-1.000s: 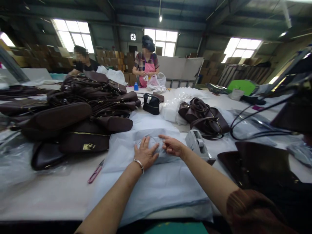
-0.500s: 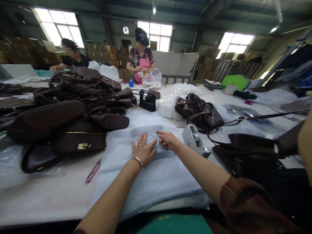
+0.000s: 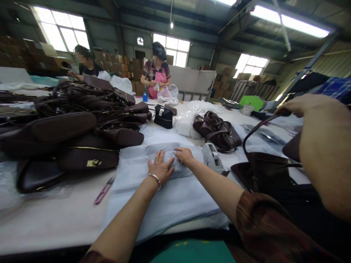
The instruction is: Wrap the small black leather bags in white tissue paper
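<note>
White tissue paper point(image 3: 170, 204) lies in front of me, with a crumpled, rounded part in its middle. My left hand point(image 3: 161, 168), a silver bracelet at its wrist, presses flat on that part with fingers spread. Just right of it, my right hand point(image 3: 185, 156) has its thumb and index finger pinched at the crumpled paper, the other fingers curled. What lies under the paper is hidden. A grey tape dispenser point(image 3: 210, 157) stands right of the paper. Pink-handled thread snips point(image 3: 104, 190) lie to the left.
Dark brown handbags point(image 3: 87, 157) are heaped at left; another brown bag point(image 3: 219, 131) lies behind the dispenser. A small black bag point(image 3: 163, 117) stands ahead. Close at right, another person's hand point(image 3: 298, 104) holds the strap of a brown bag point(image 3: 263, 168). Two people work across the table.
My right index finger has drawn in from pointing to a pinch; my left hand stays on the paper. At right, another person's arm has reached in and raised a bag's strap.
</note>
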{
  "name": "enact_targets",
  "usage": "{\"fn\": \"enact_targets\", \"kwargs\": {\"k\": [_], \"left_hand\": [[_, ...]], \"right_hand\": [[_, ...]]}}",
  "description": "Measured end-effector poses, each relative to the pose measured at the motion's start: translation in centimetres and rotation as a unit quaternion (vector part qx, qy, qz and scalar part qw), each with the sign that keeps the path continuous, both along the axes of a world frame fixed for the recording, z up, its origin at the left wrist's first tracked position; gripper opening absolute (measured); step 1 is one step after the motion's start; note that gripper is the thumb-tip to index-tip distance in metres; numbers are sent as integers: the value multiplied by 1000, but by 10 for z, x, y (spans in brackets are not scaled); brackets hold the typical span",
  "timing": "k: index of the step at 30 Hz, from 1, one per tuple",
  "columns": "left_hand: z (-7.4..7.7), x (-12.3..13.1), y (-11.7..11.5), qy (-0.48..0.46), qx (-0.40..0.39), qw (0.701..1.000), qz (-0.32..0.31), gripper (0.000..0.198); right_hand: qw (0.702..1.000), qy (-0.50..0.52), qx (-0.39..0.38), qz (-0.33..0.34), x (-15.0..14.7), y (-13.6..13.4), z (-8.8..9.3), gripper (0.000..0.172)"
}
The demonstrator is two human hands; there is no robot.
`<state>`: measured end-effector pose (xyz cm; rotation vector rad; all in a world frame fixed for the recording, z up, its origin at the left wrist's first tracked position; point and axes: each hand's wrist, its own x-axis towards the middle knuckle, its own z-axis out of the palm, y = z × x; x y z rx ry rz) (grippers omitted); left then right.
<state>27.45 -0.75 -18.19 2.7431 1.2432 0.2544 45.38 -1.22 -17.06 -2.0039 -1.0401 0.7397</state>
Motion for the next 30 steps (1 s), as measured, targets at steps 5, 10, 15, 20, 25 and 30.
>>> {"fn": "enact_targets", "kwargs": {"k": [5,10,15,20,25,30], "left_hand": [[-1,-2,-1,-5,11,1000,0,54],[0,-2,-1,0,12,1000,4,54],[0,-2,-1,1,13,1000,2,54],[-4,-3,-1,-15,29,999,-3,53],[-4,-2,-1,-17,30,999,-1,54],[-5,-3,-1,-10,26,1000,2,54]], "right_hand": [[993,-111,18,18,16,2,1,68],[971,-239,-7,23,37,15,3,76],[967,-254,26,-10,42,14,16,54],[934,-312,118,128,27,-21,4,38],[899,-367,33,236,19,-29,-11,59],[905,-377,18,196,20,-24,2,61]]}}
